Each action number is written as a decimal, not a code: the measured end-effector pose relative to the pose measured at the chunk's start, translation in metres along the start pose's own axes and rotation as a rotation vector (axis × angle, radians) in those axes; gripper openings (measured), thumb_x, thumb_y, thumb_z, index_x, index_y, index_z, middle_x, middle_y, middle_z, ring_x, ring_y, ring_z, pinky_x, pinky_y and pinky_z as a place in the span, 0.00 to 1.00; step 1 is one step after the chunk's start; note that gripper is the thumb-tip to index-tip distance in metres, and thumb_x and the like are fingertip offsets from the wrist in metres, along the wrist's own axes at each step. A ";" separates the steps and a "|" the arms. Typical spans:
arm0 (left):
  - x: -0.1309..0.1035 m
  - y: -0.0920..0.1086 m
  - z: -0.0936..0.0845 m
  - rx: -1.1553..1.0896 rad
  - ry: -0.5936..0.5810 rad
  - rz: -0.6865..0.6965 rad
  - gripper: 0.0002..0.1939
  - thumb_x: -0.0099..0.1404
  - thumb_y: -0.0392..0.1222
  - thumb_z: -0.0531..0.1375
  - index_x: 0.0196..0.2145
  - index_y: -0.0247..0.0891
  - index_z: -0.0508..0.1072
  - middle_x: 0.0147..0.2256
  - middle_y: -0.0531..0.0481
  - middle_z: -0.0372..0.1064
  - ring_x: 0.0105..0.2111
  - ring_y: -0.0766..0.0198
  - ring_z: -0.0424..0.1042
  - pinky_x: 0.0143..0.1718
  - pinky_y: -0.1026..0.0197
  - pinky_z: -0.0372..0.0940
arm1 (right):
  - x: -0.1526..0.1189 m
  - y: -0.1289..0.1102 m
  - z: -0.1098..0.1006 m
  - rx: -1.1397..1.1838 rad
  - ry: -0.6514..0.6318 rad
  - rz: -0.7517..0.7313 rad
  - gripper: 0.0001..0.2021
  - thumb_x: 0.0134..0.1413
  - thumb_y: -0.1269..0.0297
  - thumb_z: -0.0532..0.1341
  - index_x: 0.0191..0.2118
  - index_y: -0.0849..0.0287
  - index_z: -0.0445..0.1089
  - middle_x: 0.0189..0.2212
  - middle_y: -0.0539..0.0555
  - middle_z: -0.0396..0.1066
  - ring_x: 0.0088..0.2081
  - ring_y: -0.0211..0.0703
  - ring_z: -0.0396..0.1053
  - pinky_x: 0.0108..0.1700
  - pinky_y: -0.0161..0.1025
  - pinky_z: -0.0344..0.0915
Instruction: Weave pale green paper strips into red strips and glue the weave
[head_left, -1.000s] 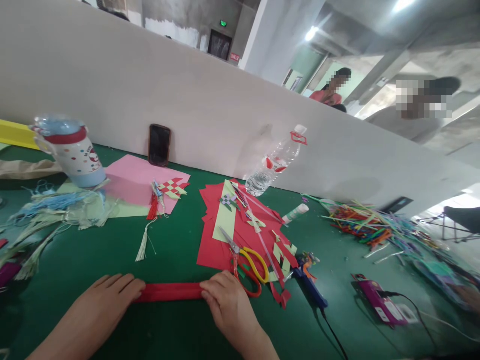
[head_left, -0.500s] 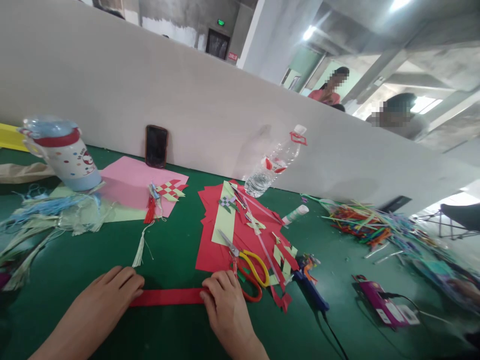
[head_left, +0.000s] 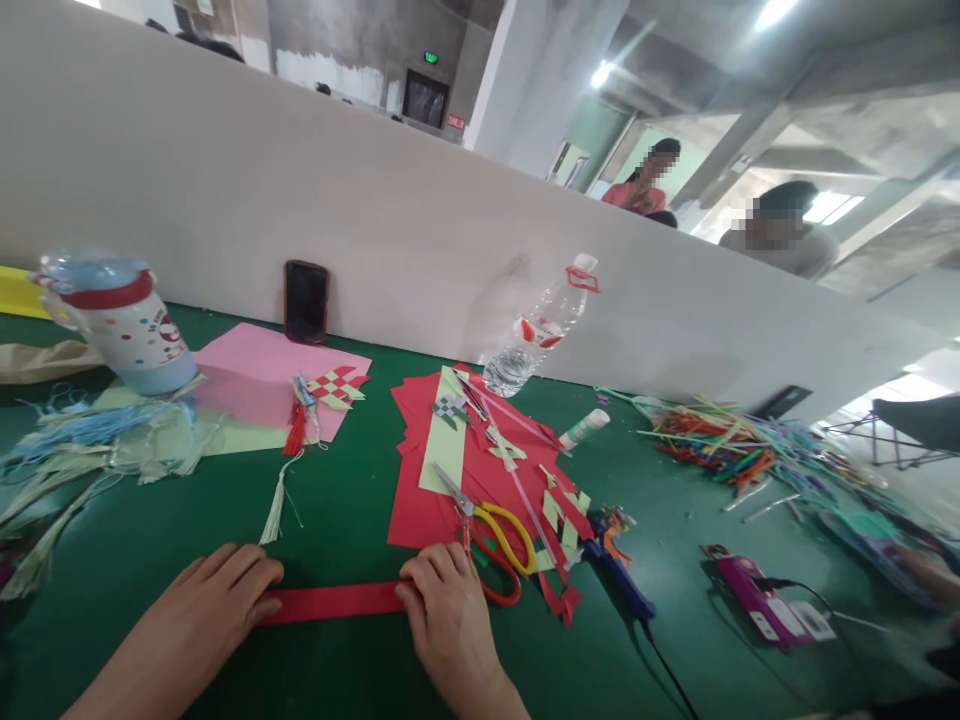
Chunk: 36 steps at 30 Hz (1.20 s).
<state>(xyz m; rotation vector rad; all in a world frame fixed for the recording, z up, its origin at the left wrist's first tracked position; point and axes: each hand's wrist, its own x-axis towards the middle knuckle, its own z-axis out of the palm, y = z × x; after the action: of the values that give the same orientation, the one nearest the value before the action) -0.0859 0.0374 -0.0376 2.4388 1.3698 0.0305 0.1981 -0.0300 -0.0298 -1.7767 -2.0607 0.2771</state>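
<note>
A red paper strip (head_left: 337, 602) lies level near the front of the green table (head_left: 330, 520). My left hand (head_left: 217, 610) has its fingers closed on the strip's left end, the thumb along its edge. At the other end my right hand (head_left: 450, 610) pinches the strip between thumb and fingers. Just beyond the right hand lie scissors with yellow and orange handles (head_left: 504, 535), their blades over red paper sheets (head_left: 409, 510). A pale green paper strip (head_left: 442, 450) rests on those sheets. A white tassel (head_left: 276, 507) lies beyond the left hand.
A blue glue gun (head_left: 621, 580) with its cord and a purple power bank (head_left: 757, 598) lie to the right. Behind stand a water bottle (head_left: 536, 330), a phone (head_left: 306, 302) and a patterned flask (head_left: 131, 335) against a partition (head_left: 375, 230). Coloured pipe cleaners (head_left: 720, 440) are heaped at right.
Both hands keep their hold on the red paper strip, which tilts slightly, its left end now a little lower. The whole view has shifted a little.
</note>
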 end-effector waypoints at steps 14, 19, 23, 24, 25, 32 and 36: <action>-0.003 0.034 -0.032 0.010 -0.155 -0.064 0.18 0.71 0.39 0.43 0.32 0.39 0.71 0.35 0.44 0.73 0.37 0.51 0.72 0.40 0.50 0.61 | 0.004 0.000 -0.008 -0.018 -0.118 0.005 0.08 0.60 0.72 0.61 0.44 0.54 0.70 0.42 0.54 0.70 0.44 0.50 0.65 0.49 0.47 0.61; -0.005 0.024 -0.030 -0.039 -0.011 0.006 0.18 0.70 0.42 0.46 0.34 0.42 0.76 0.36 0.45 0.77 0.37 0.53 0.75 0.41 0.53 0.66 | 0.012 0.001 -0.028 -0.010 -0.202 -0.053 0.03 0.62 0.70 0.62 0.35 0.56 0.70 0.40 0.51 0.71 0.43 0.46 0.66 0.46 0.40 0.59; -0.002 0.020 -0.033 -0.062 -0.003 0.055 0.21 0.67 0.39 0.48 0.50 0.45 0.76 0.49 0.43 0.78 0.49 0.50 0.75 0.50 0.51 0.67 | 0.030 0.002 -0.056 -0.089 -0.281 -0.099 0.04 0.65 0.68 0.60 0.36 0.57 0.70 0.33 0.50 0.74 0.36 0.43 0.68 0.39 0.38 0.56; -0.001 0.022 -0.036 -0.065 -0.024 0.065 0.22 0.67 0.38 0.48 0.51 0.45 0.76 0.50 0.42 0.77 0.50 0.50 0.75 0.51 0.50 0.67 | 0.036 0.002 -0.064 -0.100 -0.279 -0.119 0.04 0.65 0.68 0.60 0.36 0.57 0.70 0.32 0.50 0.74 0.35 0.43 0.68 0.38 0.38 0.56; 0.001 0.026 -0.040 -0.075 -0.044 0.071 0.22 0.67 0.38 0.47 0.50 0.44 0.77 0.50 0.41 0.77 0.49 0.50 0.75 0.50 0.51 0.68 | 0.042 0.002 -0.070 -0.108 -0.273 -0.143 0.05 0.65 0.67 0.60 0.36 0.57 0.71 0.31 0.50 0.74 0.34 0.43 0.69 0.37 0.38 0.55; 0.033 0.070 -0.050 -0.464 -0.129 0.035 0.15 0.67 0.45 0.50 0.44 0.43 0.74 0.28 0.50 0.77 0.28 0.57 0.77 0.30 0.62 0.64 | 0.085 -0.015 -0.088 -0.118 -0.234 -0.320 0.04 0.58 0.68 0.66 0.32 0.55 0.72 0.28 0.49 0.75 0.31 0.43 0.69 0.36 0.39 0.55; 0.057 0.080 -0.044 -0.805 -0.094 -0.029 0.11 0.66 0.49 0.54 0.30 0.42 0.70 0.24 0.54 0.74 0.20 0.64 0.73 0.24 0.65 0.60 | 0.106 -0.009 -0.099 -0.053 -0.142 -0.332 0.04 0.57 0.68 0.66 0.31 0.55 0.73 0.28 0.48 0.74 0.34 0.44 0.70 0.40 0.40 0.59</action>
<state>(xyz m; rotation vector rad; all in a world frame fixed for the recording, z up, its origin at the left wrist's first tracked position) 0.0023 0.0595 0.0195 1.7198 1.0648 0.3776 0.2205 0.0612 0.0807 -1.4461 -2.4404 0.2588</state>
